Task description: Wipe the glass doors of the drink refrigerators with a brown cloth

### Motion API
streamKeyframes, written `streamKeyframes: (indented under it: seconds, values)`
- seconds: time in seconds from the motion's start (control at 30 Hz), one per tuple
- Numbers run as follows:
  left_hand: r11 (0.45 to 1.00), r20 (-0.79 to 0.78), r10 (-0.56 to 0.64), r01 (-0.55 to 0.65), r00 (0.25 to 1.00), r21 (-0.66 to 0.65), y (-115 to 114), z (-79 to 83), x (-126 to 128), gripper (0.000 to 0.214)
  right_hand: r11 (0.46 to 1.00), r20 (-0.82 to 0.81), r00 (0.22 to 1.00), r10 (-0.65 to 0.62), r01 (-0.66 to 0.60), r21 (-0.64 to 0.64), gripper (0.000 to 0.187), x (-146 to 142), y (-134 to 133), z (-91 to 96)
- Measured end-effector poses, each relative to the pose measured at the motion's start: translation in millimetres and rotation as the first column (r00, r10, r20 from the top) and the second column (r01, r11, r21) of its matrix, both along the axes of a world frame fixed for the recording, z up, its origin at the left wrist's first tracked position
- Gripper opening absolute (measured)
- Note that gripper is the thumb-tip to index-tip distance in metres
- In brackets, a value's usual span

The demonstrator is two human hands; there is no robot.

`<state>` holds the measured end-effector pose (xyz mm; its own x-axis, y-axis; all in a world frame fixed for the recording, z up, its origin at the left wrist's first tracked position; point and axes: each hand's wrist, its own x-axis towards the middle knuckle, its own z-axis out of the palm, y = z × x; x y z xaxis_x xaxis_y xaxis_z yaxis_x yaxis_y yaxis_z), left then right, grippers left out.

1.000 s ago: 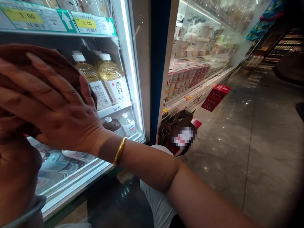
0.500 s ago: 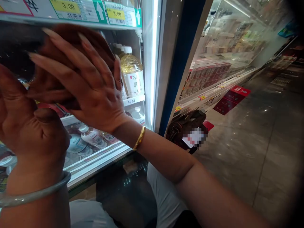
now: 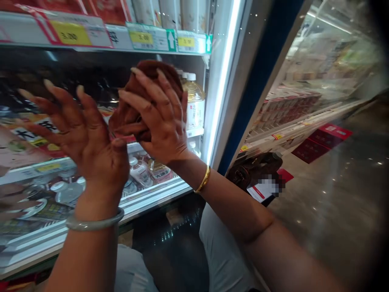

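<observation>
My right hand [image 3: 158, 117] presses a brown cloth [image 3: 142, 87] flat against the glass door [image 3: 91, 170] of a drinks cooler, fingers spread over it. A gold bangle sits on that wrist. My left hand [image 3: 82, 138] is held up just left of the cloth, fingers apart and holding nothing, with a pale bangle on its wrist. Behind the glass stand bottles of yellow tea [image 3: 194, 105] and smaller bottles [image 3: 139, 172] on the shelf below.
Price tags [image 3: 142, 38] line the shelf edge above. The cooler's lit frame [image 3: 221, 89] stands to the right, then an open chilled display [image 3: 291, 117]. A dark bag [image 3: 255, 170] lies on the polished floor [image 3: 334, 202] beside my knees.
The view has swung left and back. My left hand has come off the cloth and opened. My right hand still presses the cloth on the glass, now nearer the cooler's right edge.
</observation>
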<state>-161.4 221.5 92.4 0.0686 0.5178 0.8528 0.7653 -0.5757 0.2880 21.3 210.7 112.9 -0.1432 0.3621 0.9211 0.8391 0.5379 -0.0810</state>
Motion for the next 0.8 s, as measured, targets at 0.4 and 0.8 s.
streamKeyframes:
  seconds: [0.4, 0.8]
  values:
    - [0.967, -0.085, 0.162, -0.141, 0.983, 0.213, -16.8, -8.1, 11.0, 0.085, 0.924, 0.039, 0.99, 0.134, -0.139, 0.357, 0.035, 3.6, 11.0, -53.1]
    - [0.966, -0.057, 0.138, -0.121, 0.989, 0.23, -20.8, -4.8, 11.9, 0.083, 0.912, 0.105, 0.977, 0.187, -0.212, 0.35, 0.037, -20.8, 10.3, -31.5]
